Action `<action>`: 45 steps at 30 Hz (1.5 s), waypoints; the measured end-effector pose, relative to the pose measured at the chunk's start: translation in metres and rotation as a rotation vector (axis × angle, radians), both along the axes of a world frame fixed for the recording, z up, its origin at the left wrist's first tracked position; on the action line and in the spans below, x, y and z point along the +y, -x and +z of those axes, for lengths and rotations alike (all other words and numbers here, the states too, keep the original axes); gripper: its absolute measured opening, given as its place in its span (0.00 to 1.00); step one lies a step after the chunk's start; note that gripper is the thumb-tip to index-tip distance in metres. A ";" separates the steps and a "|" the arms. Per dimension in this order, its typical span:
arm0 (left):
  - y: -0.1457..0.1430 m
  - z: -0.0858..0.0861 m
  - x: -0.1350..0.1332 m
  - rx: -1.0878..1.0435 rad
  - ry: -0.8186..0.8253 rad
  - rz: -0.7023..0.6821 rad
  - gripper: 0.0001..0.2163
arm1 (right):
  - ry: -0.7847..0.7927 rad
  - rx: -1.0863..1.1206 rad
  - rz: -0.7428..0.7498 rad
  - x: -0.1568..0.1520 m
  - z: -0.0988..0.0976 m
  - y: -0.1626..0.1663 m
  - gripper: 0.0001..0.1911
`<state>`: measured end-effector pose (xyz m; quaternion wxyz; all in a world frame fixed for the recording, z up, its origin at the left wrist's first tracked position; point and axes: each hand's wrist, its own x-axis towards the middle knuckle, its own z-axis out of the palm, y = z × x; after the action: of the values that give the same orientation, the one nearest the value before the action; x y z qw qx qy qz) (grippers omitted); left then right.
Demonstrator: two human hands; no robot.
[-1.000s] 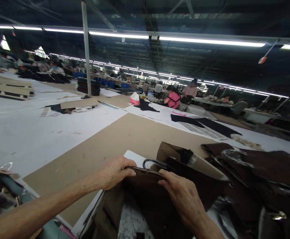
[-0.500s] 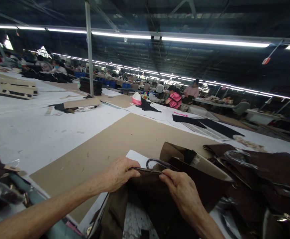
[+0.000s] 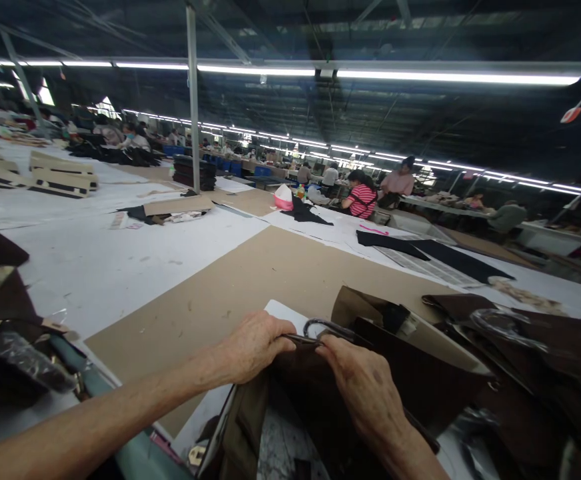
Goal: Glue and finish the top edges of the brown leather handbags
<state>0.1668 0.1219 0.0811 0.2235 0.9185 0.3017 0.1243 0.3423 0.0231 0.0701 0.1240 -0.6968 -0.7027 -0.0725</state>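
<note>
My left hand (image 3: 253,345) and my right hand (image 3: 358,387) both pinch the top edge of a dark brown fabric piece (image 3: 300,407) at the near edge of the cutting table. The fingers of each hand are curled over that edge, close together. A dark scissors handle (image 3: 328,328) lies just beyond my fingertips. Behind it rests a tan paper pattern piece (image 3: 410,330) over more brown fabric.
A brown paper sheet (image 3: 250,280) covers the table middle, with white paper (image 3: 95,260) to the left. Piles of dark brown fabric (image 3: 535,347) lie at the right and at the far left (image 3: 0,320). A person in a striped shirt (image 3: 360,199) and others work at tables farther back. A steel post (image 3: 193,100) stands behind.
My hands have drawn closer together on the fabric edge. The view has turned a little to the left, so the whole scene sits farther right in the frame.
</note>
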 end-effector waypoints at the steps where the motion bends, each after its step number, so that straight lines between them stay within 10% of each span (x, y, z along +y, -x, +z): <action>1: -0.002 0.001 0.000 0.027 -0.039 0.006 0.07 | -0.003 -0.001 -0.003 0.000 -0.001 0.000 0.09; 17: -0.009 0.007 -0.002 -0.058 -0.288 -0.308 0.06 | 0.071 0.013 -0.060 0.002 0.002 0.003 0.12; 45: -0.015 -0.013 -0.002 -0.191 -0.083 -0.024 0.05 | 0.016 -0.054 -0.057 0.005 0.003 0.013 0.07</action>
<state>0.1814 0.1203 0.0683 0.2144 0.9145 0.2627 0.2209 0.3297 0.0278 0.0734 0.0973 -0.7154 -0.6861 -0.0894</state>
